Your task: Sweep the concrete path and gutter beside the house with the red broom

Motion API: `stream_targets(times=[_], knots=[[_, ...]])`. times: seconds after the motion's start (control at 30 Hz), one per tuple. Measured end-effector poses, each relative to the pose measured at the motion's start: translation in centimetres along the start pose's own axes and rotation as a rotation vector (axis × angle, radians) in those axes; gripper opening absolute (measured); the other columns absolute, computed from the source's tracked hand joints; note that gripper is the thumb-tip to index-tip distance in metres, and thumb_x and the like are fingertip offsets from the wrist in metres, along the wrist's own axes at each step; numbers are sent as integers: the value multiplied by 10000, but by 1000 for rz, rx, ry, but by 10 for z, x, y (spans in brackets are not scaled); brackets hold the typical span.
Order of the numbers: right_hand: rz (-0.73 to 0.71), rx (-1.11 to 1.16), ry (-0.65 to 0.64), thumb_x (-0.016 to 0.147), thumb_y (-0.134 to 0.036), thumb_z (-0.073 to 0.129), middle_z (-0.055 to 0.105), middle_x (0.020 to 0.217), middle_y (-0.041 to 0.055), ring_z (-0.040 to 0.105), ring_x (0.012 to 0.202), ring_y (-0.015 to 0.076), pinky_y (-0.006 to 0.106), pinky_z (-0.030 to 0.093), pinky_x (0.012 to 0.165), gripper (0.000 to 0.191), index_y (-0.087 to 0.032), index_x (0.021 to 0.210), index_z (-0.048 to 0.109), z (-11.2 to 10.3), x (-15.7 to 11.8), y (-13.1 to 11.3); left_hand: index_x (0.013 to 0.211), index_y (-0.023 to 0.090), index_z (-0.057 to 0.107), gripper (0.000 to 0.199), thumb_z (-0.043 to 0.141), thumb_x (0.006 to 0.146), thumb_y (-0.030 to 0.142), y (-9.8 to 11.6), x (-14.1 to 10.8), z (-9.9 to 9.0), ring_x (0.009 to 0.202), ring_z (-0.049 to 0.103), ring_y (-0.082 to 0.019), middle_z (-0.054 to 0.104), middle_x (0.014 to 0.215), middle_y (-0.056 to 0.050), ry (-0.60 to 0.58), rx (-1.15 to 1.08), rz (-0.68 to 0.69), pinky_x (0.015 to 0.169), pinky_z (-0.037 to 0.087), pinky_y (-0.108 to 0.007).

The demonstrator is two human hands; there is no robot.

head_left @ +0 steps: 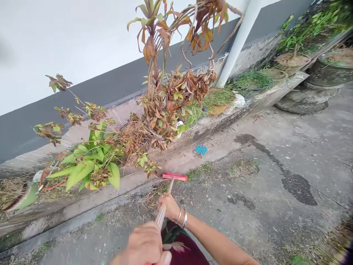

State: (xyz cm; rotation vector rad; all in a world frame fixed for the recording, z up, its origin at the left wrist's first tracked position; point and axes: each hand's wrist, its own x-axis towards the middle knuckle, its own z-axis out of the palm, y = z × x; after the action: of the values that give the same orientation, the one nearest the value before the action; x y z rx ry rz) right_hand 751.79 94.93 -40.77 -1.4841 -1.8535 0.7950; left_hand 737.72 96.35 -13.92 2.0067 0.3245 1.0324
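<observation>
We note the grey, stained concrete floor [275, 154] filling most of the view, with a raised concrete ledge [116, 184] along the grey-and-white wall carrying potted plants with reddish-brown and green leaves [171, 95]. A small blue square drain grate [201, 149] lies on the floor, to the right of and beyond the broom head.

Our long broom with its striped wooden handle [162, 211] runs straight away from us, up and slightly right, ending in a flat red plastic head [174, 176] on the floor at the ledge's foot, beside dry plant litter [150, 197].

Right hand [169, 206], bangled at the wrist, is closed round the handle further along, nearer the head. Left hand [145, 244] is closed round the near end.
</observation>
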Motion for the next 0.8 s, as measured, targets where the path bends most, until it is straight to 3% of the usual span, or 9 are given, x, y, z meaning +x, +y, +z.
stream_targets(times=[0.1, 0.17, 0.3, 0.43, 0.6, 0.7, 0.8], knots=[[-90, 14, 82, 629, -174, 600, 558, 495, -18, 455, 496, 132, 282, 417, 659, 163, -222, 529, 482, 1, -2, -11, 670, 219, 341, 334, 468, 975, 172, 17, 1, -22, 518, 443, -95, 424, 544, 30, -15, -67, -65, 561, 421, -259], [-94, -12, 111, 651, -178, 592, 571, 507, -9, 478, 513, 141, 282, 408, 651, 152, -221, 541, 497, 0, 7, -5, 682, 218, 326, 322, 449, 970, 141, 17, -1, -27, 536, 429, -97, 402, 555, 31, -7, -96, -122, 578, 417, -266], [-27, -55, 56, 644, -137, 580, 578, 505, -4, 503, 525, 150, 277, 397, 626, 185, -218, 517, 472, 2, 38, 25, 690, 218, 252, 328, 427, 938, 94, -14, -17, -8, 547, 349, -97, 319, 581, 42, 47, -70, -207, 596, 374, -279], [-27, -27, -8, 632, -94, 562, 561, 480, -16, 495, 507, 141, 275, 405, 628, 255, -219, 478, 402, 24, 52, 37, 674, 219, 240, 330, 417, 912, 76, -37, -40, 12, 531, 322, -98, 299, 576, 48, 91, 51, -210, 582, 365, -276], [-106, 22, -90, 619, -105, 584, 568, 490, -32, 486, 498, 125, 257, 398, 606, 256, -216, 484, 397, 50, 21, 7, 664, 224, 280, 325, 404, 938, 102, -6, -43, 4, 491, 349, -98, 342, 535, 47, 88, 115, -193, 547, 385, -271], [-206, 62, -112, 637, -127, 591, 568, 497, -37, 474, 486, 115, 251, 396, 600, 232, -216, 506, 422, 53, 1, -16, 649, 219, 345, 345, 433, 978, 163, 19, -44, -5, 470, 412, -93, 396, 505, 42, 159, 93, -99, 524, 409, -258], [-270, 77, -108, 637, -151, 603, 557, 495, -38, 478, 486, 115, 258, 412, 623, 212, -218, 519, 439, 51, 0, -30, 638, 214, 367, 369, 461, 994, 200, 31, -52, -7, 439, 407, -78, 387, 484, 50, 263, 82, -42, 481, 386, -232]])
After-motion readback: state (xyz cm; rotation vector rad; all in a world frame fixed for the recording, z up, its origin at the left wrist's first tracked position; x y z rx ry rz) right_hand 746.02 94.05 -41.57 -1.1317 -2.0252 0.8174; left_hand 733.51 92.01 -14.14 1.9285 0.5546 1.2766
